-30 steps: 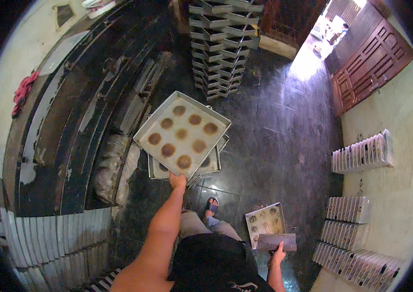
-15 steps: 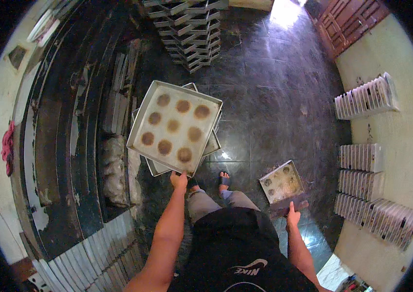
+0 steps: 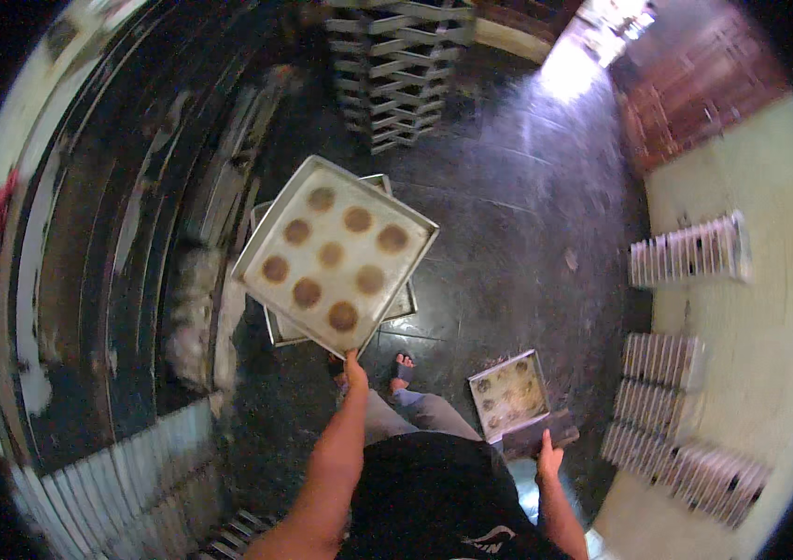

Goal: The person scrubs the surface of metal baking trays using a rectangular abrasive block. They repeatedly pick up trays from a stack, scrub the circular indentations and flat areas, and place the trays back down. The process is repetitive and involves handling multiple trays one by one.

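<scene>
A square metal baking tray (image 3: 331,255) with several round brown stains is held by its near corner in my left hand (image 3: 354,375), fingers closed on the rim. Beneath it, the corners of other trays (image 3: 399,303) stick out at different angles. My right hand (image 3: 550,459) grips a dark brown, flat oblong piece (image 3: 536,432); its exact kind is unclear. This piece overlaps the near edge of another stained tray (image 3: 510,392), which lies low on my right with dark crumbs over its bottom.
A tall criss-cross stack of trays (image 3: 406,75) stands ahead. Along the left runs a dark, worn metal structure (image 3: 98,252), with a row of upright trays (image 3: 126,476) near me. More upright stacks (image 3: 658,373) line the right wall. A wooden door (image 3: 695,84) is far right.
My view has shifted, so the floor and stacks appear lower and tilted. The held tray has turned slightly clockwise in view. Both hands keep their hold.
</scene>
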